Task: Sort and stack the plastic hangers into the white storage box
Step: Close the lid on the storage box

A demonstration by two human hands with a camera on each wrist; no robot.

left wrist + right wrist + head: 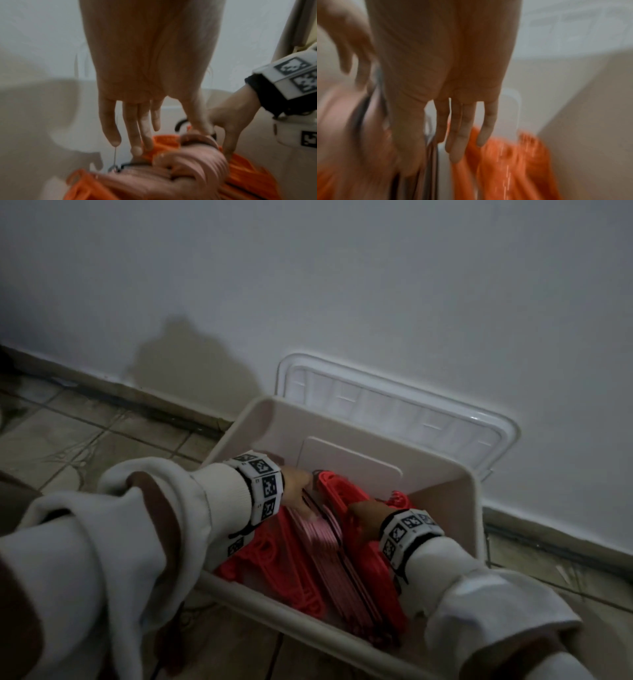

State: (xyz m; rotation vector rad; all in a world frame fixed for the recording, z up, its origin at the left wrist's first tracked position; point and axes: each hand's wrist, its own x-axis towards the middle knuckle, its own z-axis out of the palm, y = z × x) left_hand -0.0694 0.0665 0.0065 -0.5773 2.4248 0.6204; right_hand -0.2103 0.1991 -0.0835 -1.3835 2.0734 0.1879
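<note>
- White storage box (442,470): a smooth, rounded-rim plastic tub sitting on the floor against the wall, with a raised rectangular panel moulded into its far inner wall.
- Pink hangers (330,546): a thick bundle of thin, flat plastic pieces lying edge-up down the middle of the box, their hooks pointing toward the far wall (in the left wrist view the edges are reading as fine parallel ribs).
- Red hangers (291,573): glossy moulded plastic, lying in two groups inside the box, one on each side of the pink bundle; the right group is leaning against the pink one.
- Left hand (297,487): reaching into the box at the hook end of the bundle, fingers (135,129) extending straight and slightly apart, tips resting on the hangers; nothing is being gripped.
- Right hand (364,517): lying on the right side of the bundle, fingers (462,129) straight and close together, pointing down between the pink and red groups; whether the thumb is pinching anything cannot be told (heavy blur).
- Both wrists are wearing white bands printed with black square markers, over cream sleeves.
- Lid (394,405): translucent, ribbed, standing tilted against the white wall (342,285) behind the box.
- Floor (68,436): brownish tiles with dark grout lines, meeting a dark skirting strip.
</note>
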